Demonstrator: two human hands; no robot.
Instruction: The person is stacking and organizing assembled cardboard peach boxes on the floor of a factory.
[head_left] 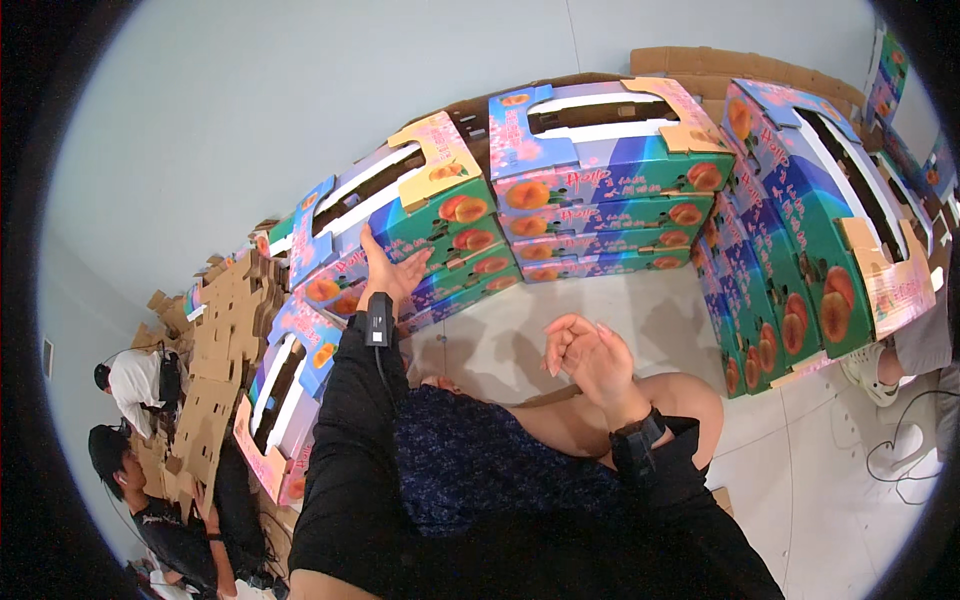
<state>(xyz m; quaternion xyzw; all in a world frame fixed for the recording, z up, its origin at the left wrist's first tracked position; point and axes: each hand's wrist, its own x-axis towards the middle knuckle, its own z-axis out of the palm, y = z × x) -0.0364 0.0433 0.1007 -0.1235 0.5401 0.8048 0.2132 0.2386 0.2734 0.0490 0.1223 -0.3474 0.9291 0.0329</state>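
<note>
My left hand is raised, fingers spread and thumb up, at the front of a stack of printed cardboard fruit boxes. Whether it touches the boxes I cannot tell. These boxes are green, blue and purple with peach pictures, and their tops have a long opening. My right hand hovers palm up above my bare legs, its fingers loosely bent and nothing in it. Straight ahead stands another stack of fruit boxes. Both wrists carry a black band, and a cable runs along my left forearm.
To the right rises a further stack of fruit boxes, with a person's shoe beside it. Another fruit box lies at my left. Beyond it are piled brown cardboard sheets and two people, one in black, one in white.
</note>
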